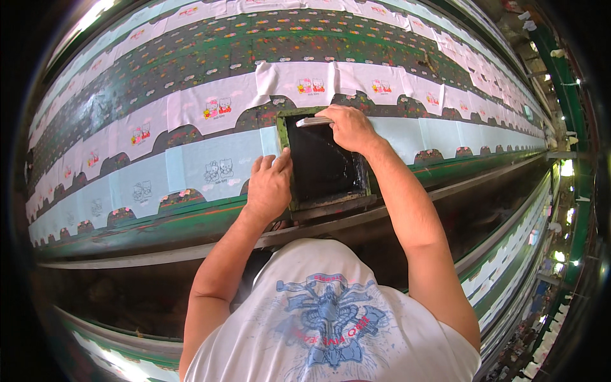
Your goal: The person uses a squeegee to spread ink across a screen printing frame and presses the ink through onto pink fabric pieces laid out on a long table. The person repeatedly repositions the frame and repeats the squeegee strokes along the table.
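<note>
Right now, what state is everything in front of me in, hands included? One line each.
Left hand: fingers bent, at the frame's left edge
Right hand: closed on the squeegee
Squeegee: held, near the frame's far edge
Frame: set across the blue row
Dark screen: partly hidden by the right hand
Blue pieces left: laid out, several with dark outline prints
Blue pieces right: laid out, no print visible
Pink pieces: laid out, coloured prints

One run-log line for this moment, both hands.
left hand: on left edge of framed screen | right hand: gripping pale flat tool | screen: across pale-blue cloth row
</note>
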Available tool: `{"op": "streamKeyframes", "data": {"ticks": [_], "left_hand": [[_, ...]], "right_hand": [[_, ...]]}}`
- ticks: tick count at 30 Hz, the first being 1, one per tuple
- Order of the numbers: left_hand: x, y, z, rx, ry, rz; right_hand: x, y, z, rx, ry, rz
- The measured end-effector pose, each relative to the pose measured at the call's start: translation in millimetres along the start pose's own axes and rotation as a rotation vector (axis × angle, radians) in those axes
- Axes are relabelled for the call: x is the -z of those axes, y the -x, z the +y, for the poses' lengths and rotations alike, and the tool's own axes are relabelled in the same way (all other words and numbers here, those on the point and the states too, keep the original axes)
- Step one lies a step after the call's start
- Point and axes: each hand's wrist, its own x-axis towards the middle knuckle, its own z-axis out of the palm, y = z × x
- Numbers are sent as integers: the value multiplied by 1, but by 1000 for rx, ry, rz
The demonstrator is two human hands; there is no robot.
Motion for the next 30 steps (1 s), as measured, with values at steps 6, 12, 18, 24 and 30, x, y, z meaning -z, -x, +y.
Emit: {"op": "streamKeyframes", "data": {"ticks": [6,12,18,24,30], "left_hand": [[-31,27,11,149,460,238],[-67,40,43,420,847,472],[-73,29,53,448,790,515],[-72,20,53,488,696,477],[-70,11,63,521,825,547]], "right_hand": [[-6,44,-30,65,52,-14],[-8,116,-67,98,29,1],[-12,163,-84,86,-7,-39],[-6,181,-71,84,-192,-94],[-19,221,-15,-186,-402,339]]}}
